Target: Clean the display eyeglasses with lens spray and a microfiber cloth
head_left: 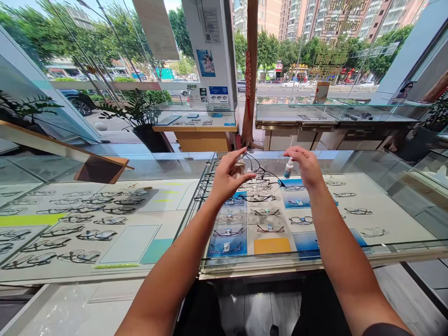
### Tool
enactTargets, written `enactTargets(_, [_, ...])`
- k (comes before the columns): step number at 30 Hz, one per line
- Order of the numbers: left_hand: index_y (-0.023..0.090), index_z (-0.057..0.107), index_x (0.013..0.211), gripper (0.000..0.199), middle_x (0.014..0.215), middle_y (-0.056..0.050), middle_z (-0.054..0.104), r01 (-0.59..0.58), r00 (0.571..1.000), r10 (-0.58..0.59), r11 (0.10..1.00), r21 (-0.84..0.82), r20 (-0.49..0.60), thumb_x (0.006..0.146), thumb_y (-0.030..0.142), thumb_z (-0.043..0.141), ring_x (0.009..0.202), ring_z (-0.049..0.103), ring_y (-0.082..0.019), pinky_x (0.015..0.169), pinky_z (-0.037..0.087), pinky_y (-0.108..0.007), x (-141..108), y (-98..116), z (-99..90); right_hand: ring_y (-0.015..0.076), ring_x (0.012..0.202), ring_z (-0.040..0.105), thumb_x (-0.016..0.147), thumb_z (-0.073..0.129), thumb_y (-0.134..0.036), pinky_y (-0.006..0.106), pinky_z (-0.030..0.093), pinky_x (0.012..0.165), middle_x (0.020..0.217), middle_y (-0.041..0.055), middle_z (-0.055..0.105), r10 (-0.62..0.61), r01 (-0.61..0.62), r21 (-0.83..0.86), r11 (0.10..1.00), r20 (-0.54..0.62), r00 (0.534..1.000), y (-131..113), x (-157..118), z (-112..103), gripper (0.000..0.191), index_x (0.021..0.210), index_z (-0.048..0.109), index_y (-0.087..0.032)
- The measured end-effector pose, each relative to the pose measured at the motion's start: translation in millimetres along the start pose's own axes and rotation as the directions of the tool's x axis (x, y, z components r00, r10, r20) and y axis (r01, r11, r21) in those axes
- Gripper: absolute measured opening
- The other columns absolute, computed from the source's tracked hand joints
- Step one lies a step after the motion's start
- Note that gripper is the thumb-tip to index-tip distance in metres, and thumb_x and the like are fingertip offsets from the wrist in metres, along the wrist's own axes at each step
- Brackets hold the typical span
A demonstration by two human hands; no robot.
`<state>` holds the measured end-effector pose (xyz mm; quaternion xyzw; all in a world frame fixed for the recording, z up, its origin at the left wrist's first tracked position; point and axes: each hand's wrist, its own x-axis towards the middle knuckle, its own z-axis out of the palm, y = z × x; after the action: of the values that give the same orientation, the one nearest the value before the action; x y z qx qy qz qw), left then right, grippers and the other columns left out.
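Over the glass counter, my left hand (227, 179) is closed on a pair of eyeglasses (259, 164) with thin dark frames, its thumb pointing right. Part of the glasses is hidden behind the fingers, and their outline blends with the frames in the case below. To the right, my right hand (307, 167) grips a small white spray bottle (288, 169), upright, with fingers bent over its top. A short gap separates the bottle from the glasses.
Beneath both hands lies a glass display case (392, 196) with rows of eyeglasses, blue cards and a yellow card (272, 246). Another glasses case adjoins on the left, under a wooden-edged panel (105, 170). Farther back stand more display counters (294, 114), a tree trunk (248, 74) and potted plants (140, 116).
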<state>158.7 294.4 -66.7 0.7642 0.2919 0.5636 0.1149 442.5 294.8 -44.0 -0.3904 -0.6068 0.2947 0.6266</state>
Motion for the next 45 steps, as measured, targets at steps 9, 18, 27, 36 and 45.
enactTargets(9, [0.028,0.067,0.15,0.082,0.139,-0.013,0.072,-0.106,0.99,0.096,0.99,0.095,0.102,0.08,0.063,0.09,0.126,0.065,-0.03,0.11,0.052,-0.045,-2,16,2.7,0.0181,0.091,0.06,0.087,0.078,-0.038,0.035,0.047,0.092,0.091,0.0042,0.07,0.142,-0.302,0.143,0.942,0.647,0.749,-17,-20,25,0.02,0.075,0.083,-0.022])
enactTargets(18, [0.026,0.061,0.15,0.082,0.147,-0.014,0.061,-0.081,0.996,0.082,0.995,-0.061,0.022,0.082,0.06,0.089,0.128,0.059,-0.03,0.107,0.051,-0.042,-3,19,2.2,0.0189,0.087,0.069,0.077,0.092,-0.051,0.036,0.059,0.089,0.086,0.0059,0.077,0.211,-0.592,0.334,0.733,0.716,0.665,-6,-23,27,0.034,0.075,0.078,-0.02])
enactTargets(27, [0.021,0.06,0.096,0.038,0.078,0.002,0.056,0.388,0.902,-0.425,0.708,-0.591,0.083,0.093,0.055,0.077,0.064,0.046,-0.012,0.061,0.039,-0.024,3,21,4.4,0.0171,0.095,0.07,0.081,0.093,-0.052,0.034,0.059,0.095,0.092,0.0029,0.077,0.126,-0.42,0.496,0.76,0.521,0.844,-16,-30,35,0.03,0.08,0.079,-0.025])
enactTargets(36, [0.018,0.07,0.093,0.051,0.079,0.0,0.064,0.548,0.816,-0.509,0.531,-0.647,0.274,0.085,0.066,0.085,0.066,0.053,-0.01,0.059,0.041,-0.021,-1,33,9.9,0.0207,0.107,0.072,0.088,0.087,-0.053,0.042,0.052,0.111,0.099,0.0031,0.081,0.034,-0.228,0.452,0.863,0.398,0.917,-29,-42,60,0.025,0.089,0.085,-0.028])
enactTargets(45, [0.018,0.07,0.084,0.052,0.073,0.002,0.059,0.501,0.84,-0.535,0.698,-0.512,0.093,0.085,0.068,0.083,0.063,0.046,-0.01,0.058,0.038,-0.022,-4,31,13.7,0.0208,0.109,0.067,0.089,0.086,-0.051,0.039,0.049,0.109,0.1,0.0023,0.075,0.031,-0.195,0.472,0.86,0.332,0.943,-27,-45,61,0.02,0.087,0.085,-0.031])
